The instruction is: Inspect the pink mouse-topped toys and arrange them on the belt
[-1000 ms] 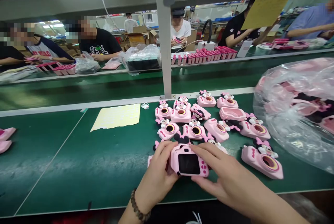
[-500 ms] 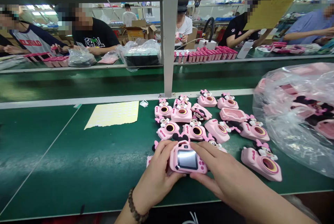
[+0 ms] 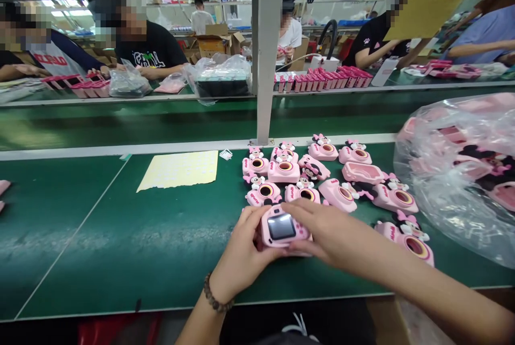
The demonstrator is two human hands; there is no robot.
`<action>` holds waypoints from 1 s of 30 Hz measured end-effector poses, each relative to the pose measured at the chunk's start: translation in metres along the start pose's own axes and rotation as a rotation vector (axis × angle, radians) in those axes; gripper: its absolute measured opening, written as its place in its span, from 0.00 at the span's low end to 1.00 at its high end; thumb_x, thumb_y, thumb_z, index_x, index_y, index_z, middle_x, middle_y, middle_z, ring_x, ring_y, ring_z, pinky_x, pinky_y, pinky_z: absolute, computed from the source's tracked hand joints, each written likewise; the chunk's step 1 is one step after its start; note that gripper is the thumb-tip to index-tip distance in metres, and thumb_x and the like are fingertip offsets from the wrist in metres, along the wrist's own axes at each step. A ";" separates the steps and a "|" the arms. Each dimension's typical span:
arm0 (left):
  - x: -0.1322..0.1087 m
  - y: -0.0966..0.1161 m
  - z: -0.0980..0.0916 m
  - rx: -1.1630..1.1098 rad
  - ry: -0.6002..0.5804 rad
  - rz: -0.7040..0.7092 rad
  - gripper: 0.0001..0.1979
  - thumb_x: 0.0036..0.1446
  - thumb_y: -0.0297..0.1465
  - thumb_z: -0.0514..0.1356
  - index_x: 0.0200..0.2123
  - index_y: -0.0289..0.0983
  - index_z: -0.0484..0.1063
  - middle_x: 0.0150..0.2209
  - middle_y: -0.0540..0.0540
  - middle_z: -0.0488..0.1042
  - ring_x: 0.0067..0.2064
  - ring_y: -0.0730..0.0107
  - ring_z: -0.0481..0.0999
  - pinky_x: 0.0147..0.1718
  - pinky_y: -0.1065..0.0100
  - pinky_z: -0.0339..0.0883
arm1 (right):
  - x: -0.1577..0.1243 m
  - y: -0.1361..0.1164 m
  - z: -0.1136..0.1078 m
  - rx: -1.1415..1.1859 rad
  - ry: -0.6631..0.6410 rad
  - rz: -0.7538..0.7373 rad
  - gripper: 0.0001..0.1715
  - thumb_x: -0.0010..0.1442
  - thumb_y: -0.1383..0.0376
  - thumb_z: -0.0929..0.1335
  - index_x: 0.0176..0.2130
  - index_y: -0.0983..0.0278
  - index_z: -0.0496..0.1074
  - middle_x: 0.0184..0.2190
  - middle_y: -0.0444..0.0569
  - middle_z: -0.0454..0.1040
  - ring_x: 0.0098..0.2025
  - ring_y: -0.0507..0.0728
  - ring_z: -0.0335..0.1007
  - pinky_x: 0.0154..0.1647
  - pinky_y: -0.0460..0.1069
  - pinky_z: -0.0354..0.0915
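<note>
The left hand (image 3: 243, 246), which wears a bead bracelet (image 3: 213, 293), and the right hand (image 3: 333, 237) are both grasping a pink toy camera (image 3: 281, 228). The fingers of the left hand are curled around its left end, and the fingers of the right hand (image 3: 300, 248) lie against its right end and lower edge. The camera sits between the two hands, low above the green desk (image 3: 80, 232), and I cannot see clearly if it touches the desk.

Its screen (image 3: 280, 227) points up, toward the person, and the lens side points down. The long axis goes across, from the left hand to the right hand, with only a small tilt. For good handling, it seems best to keep this firm two-hand grip on the ends and to keep the fingers away from the screen, so that no marks are left on it.

Just ahead of the hands lie many other pink toy cameras (image 3: 338, 195), close together. Farther to the right of the right hand is a clear plastic bag (image 3: 462, 173) with pink parts inside. Ahead and to the left of the left hand lies a sheet of small yellow labels (image 3: 179, 170).
</note>
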State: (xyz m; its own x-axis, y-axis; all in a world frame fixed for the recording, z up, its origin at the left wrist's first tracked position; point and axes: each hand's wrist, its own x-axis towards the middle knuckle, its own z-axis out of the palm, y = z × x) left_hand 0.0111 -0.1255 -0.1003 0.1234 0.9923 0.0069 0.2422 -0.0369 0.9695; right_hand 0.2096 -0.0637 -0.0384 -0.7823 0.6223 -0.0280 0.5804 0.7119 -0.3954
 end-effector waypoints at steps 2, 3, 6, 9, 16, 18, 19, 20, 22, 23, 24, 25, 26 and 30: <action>0.000 0.000 0.000 -0.018 0.005 0.013 0.30 0.53 0.31 0.70 0.59 0.47 0.67 0.52 0.43 0.65 0.46 0.62 0.74 0.39 0.65 0.75 | -0.005 0.009 0.001 0.173 0.038 0.000 0.28 0.64 0.58 0.71 0.60 0.61 0.66 0.53 0.57 0.72 0.50 0.64 0.74 0.48 0.58 0.72; -0.001 0.000 0.000 -0.018 0.003 0.026 0.30 0.54 0.32 0.70 0.59 0.46 0.67 0.53 0.43 0.65 0.47 0.62 0.74 0.39 0.64 0.75 | -0.009 0.012 0.002 0.231 0.068 0.006 0.30 0.62 0.56 0.72 0.60 0.60 0.66 0.55 0.56 0.72 0.52 0.64 0.72 0.51 0.59 0.71; -0.005 -0.001 0.000 -0.001 0.040 0.104 0.29 0.55 0.35 0.69 0.59 0.46 0.67 0.55 0.42 0.64 0.52 0.59 0.73 0.48 0.61 0.75 | -0.024 0.016 0.007 0.415 0.196 0.054 0.34 0.59 0.52 0.74 0.60 0.57 0.67 0.56 0.55 0.70 0.53 0.64 0.71 0.52 0.58 0.70; -0.012 0.003 -0.002 0.056 0.093 0.197 0.26 0.58 0.35 0.67 0.59 0.46 0.65 0.57 0.41 0.64 0.57 0.58 0.70 0.55 0.58 0.71 | -0.035 0.012 0.016 0.731 0.282 0.150 0.31 0.60 0.52 0.73 0.60 0.55 0.66 0.57 0.55 0.68 0.50 0.61 0.72 0.46 0.54 0.73; -0.018 0.018 0.001 0.126 0.025 0.129 0.43 0.48 0.38 0.73 0.63 0.46 0.55 0.63 0.39 0.57 0.63 0.50 0.64 0.60 0.54 0.66 | -0.033 -0.006 0.038 1.194 0.241 0.249 0.25 0.59 0.61 0.75 0.53 0.56 0.65 0.52 0.50 0.67 0.51 0.58 0.70 0.52 0.53 0.72; -0.016 0.018 0.003 0.108 0.071 0.103 0.39 0.50 0.37 0.73 0.61 0.45 0.57 0.61 0.40 0.60 0.61 0.52 0.67 0.59 0.54 0.65 | -0.029 -0.007 0.044 1.189 0.318 0.234 0.20 0.59 0.62 0.74 0.48 0.57 0.66 0.51 0.49 0.64 0.51 0.57 0.69 0.51 0.52 0.72; -0.015 0.018 0.003 0.121 0.088 0.102 0.37 0.51 0.36 0.72 0.60 0.45 0.57 0.60 0.40 0.62 0.60 0.53 0.68 0.60 0.54 0.64 | -0.027 -0.007 0.047 1.180 0.348 0.232 0.18 0.59 0.63 0.74 0.47 0.58 0.66 0.50 0.49 0.63 0.50 0.57 0.68 0.50 0.52 0.72; -0.013 0.017 0.003 0.147 0.095 0.114 0.37 0.52 0.35 0.72 0.60 0.45 0.57 0.60 0.40 0.62 0.61 0.54 0.67 0.61 0.53 0.62 | -0.025 -0.007 0.049 1.166 0.365 0.232 0.17 0.60 0.63 0.73 0.46 0.58 0.65 0.50 0.49 0.63 0.50 0.56 0.68 0.49 0.52 0.73; -0.010 0.018 0.003 0.222 0.108 0.157 0.37 0.53 0.35 0.71 0.61 0.45 0.55 0.60 0.40 0.61 0.62 0.55 0.65 0.63 0.54 0.60 | -0.022 -0.007 0.054 1.125 0.385 0.238 0.16 0.60 0.64 0.73 0.45 0.58 0.65 0.49 0.50 0.63 0.48 0.56 0.67 0.47 0.51 0.73; -0.008 0.018 0.003 0.266 0.119 0.182 0.36 0.55 0.35 0.69 0.61 0.44 0.54 0.61 0.40 0.61 0.63 0.55 0.64 0.63 0.54 0.60 | -0.020 -0.006 0.057 1.106 0.399 0.244 0.16 0.60 0.64 0.73 0.45 0.58 0.64 0.49 0.50 0.63 0.48 0.56 0.67 0.46 0.51 0.73; -0.006 0.019 0.003 0.308 0.128 0.203 0.34 0.56 0.35 0.68 0.61 0.44 0.54 0.61 0.40 0.60 0.64 0.56 0.63 0.63 0.55 0.60 | -0.018 -0.006 0.059 1.090 0.418 0.251 0.16 0.60 0.64 0.72 0.45 0.58 0.64 0.49 0.51 0.63 0.48 0.57 0.68 0.45 0.51 0.73; -0.004 0.021 0.003 0.346 0.136 0.216 0.33 0.58 0.35 0.67 0.61 0.43 0.54 0.61 0.39 0.60 0.64 0.56 0.62 0.63 0.55 0.60 | -0.016 -0.005 0.061 1.078 0.434 0.256 0.15 0.61 0.64 0.71 0.44 0.58 0.63 0.49 0.51 0.63 0.48 0.57 0.68 0.45 0.51 0.73; -0.002 0.022 0.003 0.381 0.142 0.221 0.32 0.59 0.35 0.66 0.61 0.42 0.54 0.61 0.38 0.60 0.64 0.56 0.62 0.63 0.55 0.60 | -0.014 -0.005 0.063 1.069 0.448 0.260 0.14 0.62 0.63 0.71 0.44 0.58 0.62 0.49 0.52 0.63 0.47 0.57 0.68 0.44 0.52 0.73; 0.006 0.028 0.004 0.451 0.174 0.182 0.30 0.59 0.34 0.65 0.60 0.41 0.55 0.61 0.38 0.60 0.64 0.56 0.61 0.62 0.54 0.60 | -0.007 0.002 0.065 1.074 0.491 0.263 0.12 0.64 0.62 0.69 0.45 0.59 0.62 0.51 0.52 0.65 0.47 0.58 0.69 0.47 0.54 0.72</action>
State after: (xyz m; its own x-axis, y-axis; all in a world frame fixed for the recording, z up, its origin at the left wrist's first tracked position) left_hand 0.0222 -0.1209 -0.0741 0.0492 0.9687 0.2434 0.6275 -0.2196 0.7470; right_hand 0.2010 -0.0879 -0.0988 -0.3640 0.9306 0.0377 0.0430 0.0572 -0.9974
